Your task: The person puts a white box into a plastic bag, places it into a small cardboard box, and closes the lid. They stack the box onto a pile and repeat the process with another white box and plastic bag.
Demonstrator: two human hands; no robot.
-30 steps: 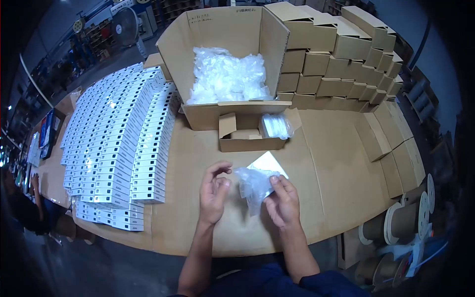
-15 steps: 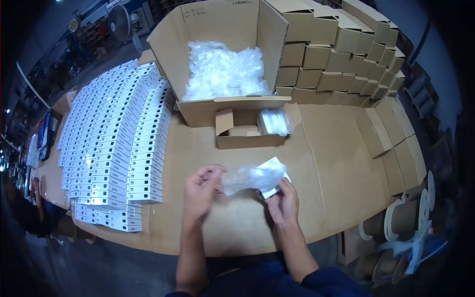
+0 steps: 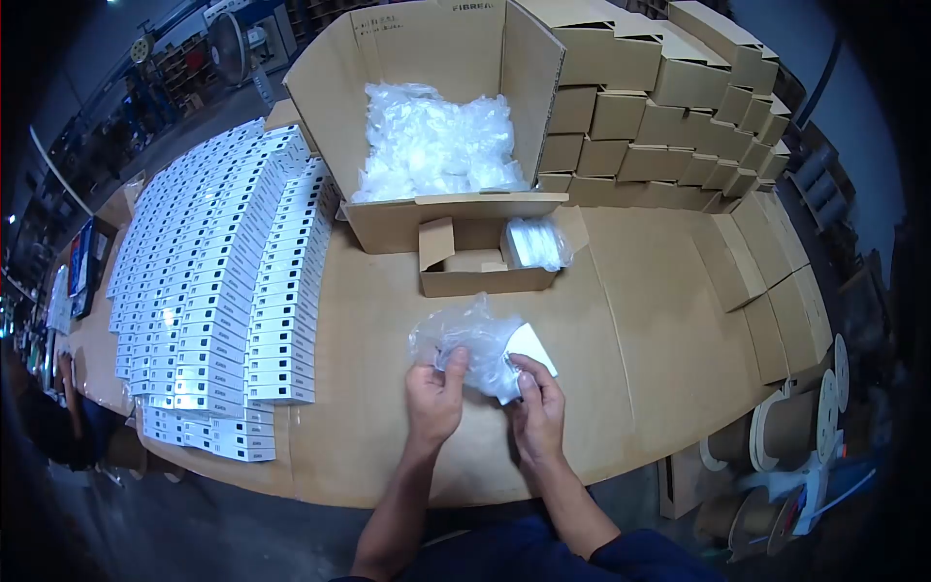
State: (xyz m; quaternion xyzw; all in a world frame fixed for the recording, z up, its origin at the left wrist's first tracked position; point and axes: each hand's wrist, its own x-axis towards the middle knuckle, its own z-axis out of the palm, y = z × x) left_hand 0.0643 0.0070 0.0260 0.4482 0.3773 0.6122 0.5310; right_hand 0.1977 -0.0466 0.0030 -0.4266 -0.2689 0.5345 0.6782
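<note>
A clear plastic bag (image 3: 464, 330) is stretched between my two hands above the table. My left hand (image 3: 436, 396) pinches its left part, thumb on top. In my right hand (image 3: 538, 405), the fingers close on the bag's right end and on a flat white piece (image 3: 529, 347). The bag overlaps part of that piece, so its exact kind and how far it sits inside the plastic cannot be told. Just beyond my hands stands a small open cardboard box (image 3: 490, 281) with a bundle of bagged white pieces (image 3: 536, 242) at its right side.
A large open carton (image 3: 388, 215) full of clear plastic bags (image 3: 436, 145) stands behind. Rows of white boxes (image 3: 208, 291) fill the left; brown boxes (image 3: 669, 126) are stacked at back right. Cable reels (image 3: 786, 432) stand beyond the right edge. Another person's arm (image 3: 70, 383) shows far left.
My left hand has moved right, closer to my right hand, and now grips the bag from below. The bag has bunched and risen. My right hand has shifted slightly left and down.
</note>
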